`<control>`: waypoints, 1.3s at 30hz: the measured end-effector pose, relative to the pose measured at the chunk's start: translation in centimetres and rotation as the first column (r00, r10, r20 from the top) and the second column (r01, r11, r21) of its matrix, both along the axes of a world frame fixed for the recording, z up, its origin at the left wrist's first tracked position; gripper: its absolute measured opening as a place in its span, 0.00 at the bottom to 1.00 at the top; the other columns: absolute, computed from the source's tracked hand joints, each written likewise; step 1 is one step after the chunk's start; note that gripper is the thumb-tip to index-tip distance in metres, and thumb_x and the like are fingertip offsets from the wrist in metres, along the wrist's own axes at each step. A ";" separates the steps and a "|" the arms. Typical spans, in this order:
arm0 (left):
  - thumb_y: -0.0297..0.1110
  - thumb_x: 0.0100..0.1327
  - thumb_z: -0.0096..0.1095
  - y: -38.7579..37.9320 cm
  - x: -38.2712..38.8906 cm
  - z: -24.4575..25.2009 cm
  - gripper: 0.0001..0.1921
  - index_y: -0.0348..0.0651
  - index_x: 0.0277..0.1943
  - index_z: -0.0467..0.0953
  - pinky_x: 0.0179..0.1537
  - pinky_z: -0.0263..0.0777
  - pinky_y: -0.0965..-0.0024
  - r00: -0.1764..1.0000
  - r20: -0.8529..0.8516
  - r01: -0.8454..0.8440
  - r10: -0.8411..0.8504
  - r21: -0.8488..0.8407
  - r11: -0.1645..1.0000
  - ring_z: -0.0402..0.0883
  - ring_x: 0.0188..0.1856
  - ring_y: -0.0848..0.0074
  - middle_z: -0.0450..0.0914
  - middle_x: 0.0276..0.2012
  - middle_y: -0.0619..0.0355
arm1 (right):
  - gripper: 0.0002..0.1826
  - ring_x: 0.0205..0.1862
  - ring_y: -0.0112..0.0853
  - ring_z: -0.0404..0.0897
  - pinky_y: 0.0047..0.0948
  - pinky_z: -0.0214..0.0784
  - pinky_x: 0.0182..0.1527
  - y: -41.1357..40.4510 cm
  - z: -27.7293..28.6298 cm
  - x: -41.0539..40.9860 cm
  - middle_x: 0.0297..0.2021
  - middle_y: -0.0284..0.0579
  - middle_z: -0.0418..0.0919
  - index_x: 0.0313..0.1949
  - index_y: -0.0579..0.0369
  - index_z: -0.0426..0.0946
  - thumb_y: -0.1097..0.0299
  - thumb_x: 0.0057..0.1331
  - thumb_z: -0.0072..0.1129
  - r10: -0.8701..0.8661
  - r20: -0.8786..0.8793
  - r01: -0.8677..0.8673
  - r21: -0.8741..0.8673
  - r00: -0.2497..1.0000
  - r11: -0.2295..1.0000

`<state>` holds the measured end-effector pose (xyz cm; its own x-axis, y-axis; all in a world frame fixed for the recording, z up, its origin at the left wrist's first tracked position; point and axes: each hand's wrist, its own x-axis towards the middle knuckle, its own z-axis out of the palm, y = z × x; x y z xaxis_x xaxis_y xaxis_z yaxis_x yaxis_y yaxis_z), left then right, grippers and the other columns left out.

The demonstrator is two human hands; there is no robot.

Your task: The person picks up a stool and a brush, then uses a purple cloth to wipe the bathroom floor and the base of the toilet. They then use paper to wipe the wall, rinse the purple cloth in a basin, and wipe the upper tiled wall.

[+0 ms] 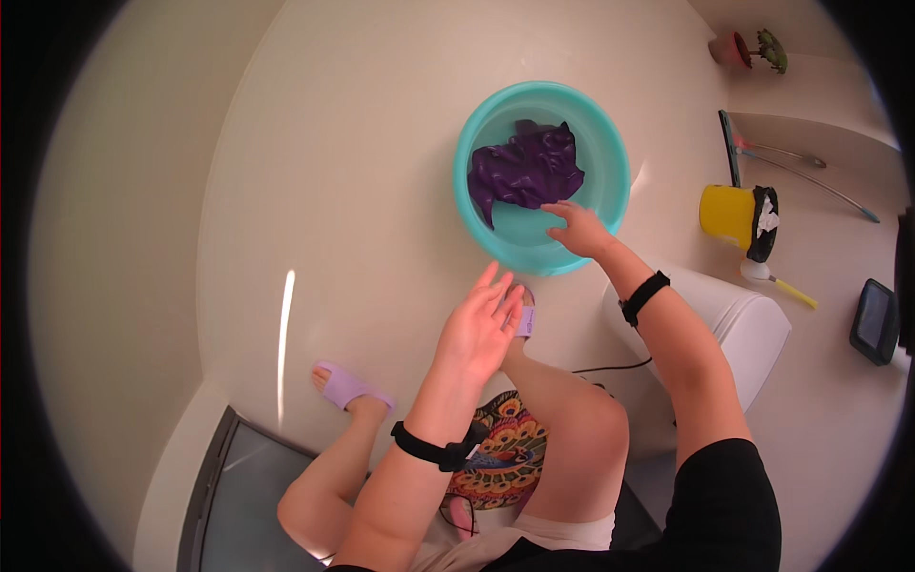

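Note:
A turquoise plastic basin (477, 239) stands on the floor in front of me, with what looks like water in it. Dark purple cloth (527, 168), wet and crumpled, lies inside towards the basin's far left. My right hand (577, 230) is over the basin's near right part, fingers apart, its fingertips close to the cloth's lower edge; whether they touch it I cannot tell. My left hand (480, 325) is just outside the near rim, palm turned up, fingers loosely spread and holding nothing. Both forearms wear black straps.
A white bin-like appliance (750, 343) with a dark cable stands at right. Beyond it are a yellow waste bin (725, 214), a yellow-handled brush (793, 292), a squeegee (729, 146) and a potted plant (772, 51). My slippered feet flank a peacock-patterned seat or mat (507, 457).

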<state>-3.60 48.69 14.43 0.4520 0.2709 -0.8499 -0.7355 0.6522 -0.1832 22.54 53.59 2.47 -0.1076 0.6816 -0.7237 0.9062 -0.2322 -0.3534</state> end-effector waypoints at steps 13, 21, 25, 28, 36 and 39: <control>0.43 0.64 0.69 7.1 15.7 -21.8 0.48 0.73 0.79 0.41 0.69 0.54 0.39 0.874 -0.376 0.366 -0.309 0.089 0.926 0.44 0.77 0.45 0.33 0.79 0.52 | 0.45 0.59 0.48 0.75 0.41 0.73 0.57 3.8 -21.9 7.7 0.65 0.59 0.64 0.73 0.46 0.58 0.66 0.57 0.71 -0.665 -0.366 0.667 -0.143 0.651 0.731; 0.70 0.68 0.49 11.3 18.5 -25.8 0.39 0.46 0.68 0.66 0.65 0.68 0.49 0.964 -0.131 0.266 -0.232 0.424 0.866 0.73 0.63 0.55 0.72 0.63 0.48 | 0.20 0.45 0.37 0.82 0.32 0.74 0.51 0.5 -6.2 7.1 0.45 0.47 0.80 0.52 0.55 0.78 0.67 0.60 0.67 -0.331 -0.786 0.653 0.118 0.521 0.748; 0.61 0.70 0.54 11.4 20.4 -26.2 0.29 0.41 0.54 0.76 0.44 0.78 0.58 0.931 -0.147 0.364 -0.335 0.462 0.809 0.81 0.41 0.64 0.82 0.43 0.52 | 0.14 0.39 0.37 0.79 0.34 0.72 0.44 -2.9 -5.3 6.9 0.40 0.42 0.75 0.48 0.52 0.79 0.66 0.64 0.67 -0.245 -0.718 0.617 0.313 0.652 0.722; 0.56 0.69 0.60 10.5 22.3 -26.7 0.24 0.41 0.51 0.77 0.42 0.79 0.59 0.958 -0.224 0.279 -0.179 0.583 0.763 0.82 0.39 0.65 0.82 0.41 0.53 | 0.12 0.37 0.43 0.78 0.38 0.72 0.40 -3.0 -6.3 6.9 0.39 0.45 0.74 0.45 0.51 0.78 0.62 0.65 0.65 -0.260 -0.723 0.661 0.345 0.640 0.666; 0.45 0.73 0.56 10.5 22.7 -23.7 0.19 0.36 0.52 0.76 0.44 0.79 0.62 0.878 -0.477 0.339 -0.048 0.548 0.765 0.83 0.42 0.66 0.82 0.43 0.52 | 0.19 0.29 0.51 0.81 0.47 0.73 0.31 0.7 -7.4 7.8 0.27 0.53 0.82 0.31 0.55 0.80 0.52 0.70 0.53 -0.245 -0.584 0.608 0.575 0.774 0.548; 0.48 0.76 0.51 9.3 24.4 -20.3 0.22 0.36 0.58 0.73 0.48 0.78 0.66 0.704 -0.699 0.517 -0.127 0.381 0.766 0.83 0.46 0.68 0.81 0.47 0.55 | 0.23 0.28 0.51 0.81 0.46 0.73 0.31 1.0 -6.8 9.8 0.27 0.54 0.82 0.30 0.55 0.82 0.49 0.71 0.51 -0.375 -0.464 0.585 0.489 0.803 0.647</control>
